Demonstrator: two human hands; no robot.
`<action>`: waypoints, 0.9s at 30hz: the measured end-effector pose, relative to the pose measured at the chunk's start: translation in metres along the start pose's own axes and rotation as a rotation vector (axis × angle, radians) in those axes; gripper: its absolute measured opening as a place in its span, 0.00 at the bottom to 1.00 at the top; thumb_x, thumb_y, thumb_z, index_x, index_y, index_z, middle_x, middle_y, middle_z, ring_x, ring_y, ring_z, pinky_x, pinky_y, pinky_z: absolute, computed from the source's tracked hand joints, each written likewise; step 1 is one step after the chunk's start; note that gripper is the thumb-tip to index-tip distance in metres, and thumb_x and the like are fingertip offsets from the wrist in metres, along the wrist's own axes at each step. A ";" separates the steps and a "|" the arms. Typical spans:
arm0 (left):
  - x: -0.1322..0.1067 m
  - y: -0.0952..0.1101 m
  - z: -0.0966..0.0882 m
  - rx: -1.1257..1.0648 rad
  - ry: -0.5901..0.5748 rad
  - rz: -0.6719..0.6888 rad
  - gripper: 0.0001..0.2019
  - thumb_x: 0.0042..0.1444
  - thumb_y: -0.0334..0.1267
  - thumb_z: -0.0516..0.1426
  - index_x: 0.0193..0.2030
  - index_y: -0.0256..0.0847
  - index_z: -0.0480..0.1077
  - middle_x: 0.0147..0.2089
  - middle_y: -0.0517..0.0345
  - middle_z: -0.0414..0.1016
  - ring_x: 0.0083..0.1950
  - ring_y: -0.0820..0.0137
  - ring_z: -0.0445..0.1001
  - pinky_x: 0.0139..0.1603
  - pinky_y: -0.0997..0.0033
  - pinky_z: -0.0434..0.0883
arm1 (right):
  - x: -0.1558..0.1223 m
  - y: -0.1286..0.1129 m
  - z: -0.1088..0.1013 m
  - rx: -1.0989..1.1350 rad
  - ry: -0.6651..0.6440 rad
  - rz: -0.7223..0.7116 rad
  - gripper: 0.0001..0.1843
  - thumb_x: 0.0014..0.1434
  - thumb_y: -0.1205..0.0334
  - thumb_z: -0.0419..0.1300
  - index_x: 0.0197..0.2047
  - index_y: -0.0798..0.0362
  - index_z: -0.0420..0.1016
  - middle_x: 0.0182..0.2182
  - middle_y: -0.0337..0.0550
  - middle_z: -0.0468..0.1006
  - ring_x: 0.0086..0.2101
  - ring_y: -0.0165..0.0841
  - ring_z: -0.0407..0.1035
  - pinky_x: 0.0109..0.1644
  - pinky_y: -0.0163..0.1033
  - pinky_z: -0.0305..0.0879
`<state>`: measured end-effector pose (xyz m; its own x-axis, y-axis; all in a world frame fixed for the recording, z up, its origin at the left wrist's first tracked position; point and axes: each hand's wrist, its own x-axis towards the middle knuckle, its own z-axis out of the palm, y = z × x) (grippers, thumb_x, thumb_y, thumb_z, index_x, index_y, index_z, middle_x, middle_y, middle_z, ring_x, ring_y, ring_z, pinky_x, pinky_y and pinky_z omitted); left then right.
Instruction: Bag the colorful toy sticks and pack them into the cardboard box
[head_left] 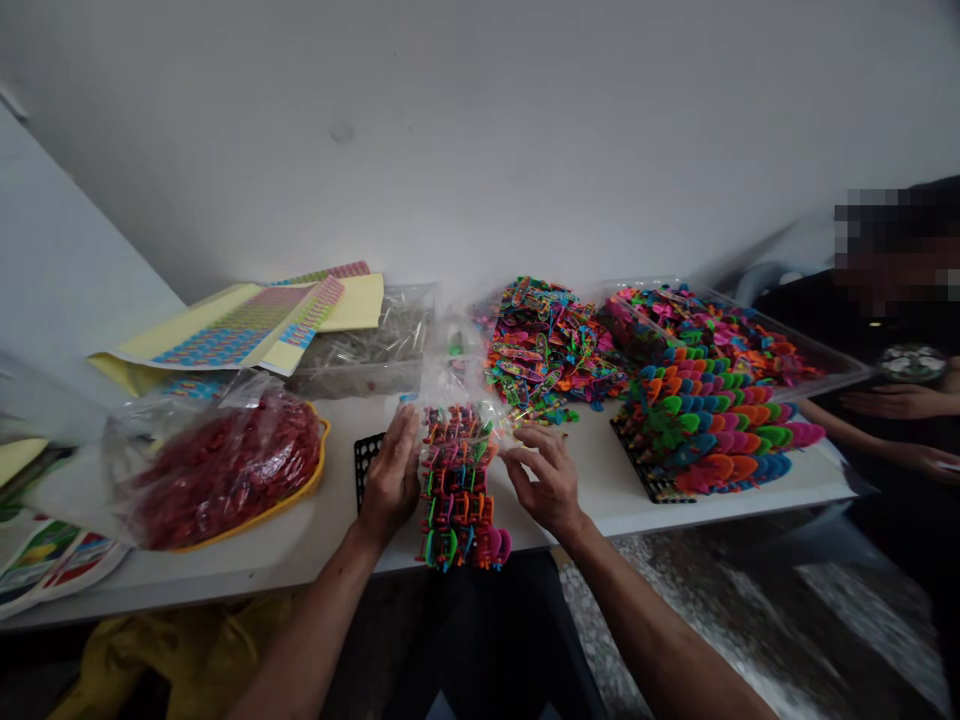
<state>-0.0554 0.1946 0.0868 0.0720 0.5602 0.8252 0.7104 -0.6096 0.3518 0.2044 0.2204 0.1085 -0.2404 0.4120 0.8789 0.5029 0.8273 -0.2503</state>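
This appears to be a small workshop for hand assembly rather than a home or an office. A long white table [247,578] is laden with bulk stock: sheets of printed stickers [240,328] and a clear plastic tub [360,350] are placed along its far left side, and a bag of red plastic pieces [225,470] lies at its left end. Heaps of multicoloured plastic toy pieces [551,345] are piled at its centre, with more ranked on a black plastic grid tray [637,470] towards its right. A co-worker's hands [896,403] are seen beyond its right end.
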 end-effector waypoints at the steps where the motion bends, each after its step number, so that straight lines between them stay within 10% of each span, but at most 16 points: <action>1: 0.000 -0.001 0.001 -0.003 0.007 0.000 0.28 0.70 0.31 0.47 0.75 0.45 0.50 0.74 0.47 0.56 0.74 0.60 0.57 0.73 0.51 0.61 | 0.000 0.000 0.000 0.000 -0.004 -0.006 0.14 0.58 0.73 0.64 0.44 0.46 0.76 0.45 0.47 0.78 0.51 0.43 0.73 0.53 0.55 0.73; 16: -0.019 -0.006 0.015 -0.095 -0.019 -0.173 0.24 0.72 0.36 0.45 0.73 0.46 0.55 0.74 0.52 0.56 0.74 0.64 0.55 0.74 0.56 0.58 | -0.006 0.000 -0.004 0.014 -0.068 0.021 0.09 0.59 0.72 0.64 0.39 0.47 0.73 0.46 0.47 0.77 0.50 0.43 0.72 0.54 0.55 0.70; 27: -0.009 0.012 0.023 -0.206 0.196 -0.272 0.18 0.68 0.35 0.52 0.62 0.45 0.72 0.67 0.50 0.68 0.66 0.61 0.69 0.67 0.53 0.69 | 0.000 -0.011 0.040 0.121 0.179 0.485 0.09 0.64 0.57 0.61 0.45 0.51 0.69 0.41 0.46 0.76 0.39 0.37 0.73 0.41 0.42 0.71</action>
<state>-0.0314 0.1949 0.0733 -0.2488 0.6113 0.7513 0.5284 -0.5645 0.6342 0.1652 0.2264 0.0951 0.1474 0.6955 0.7033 0.4194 0.6000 -0.6813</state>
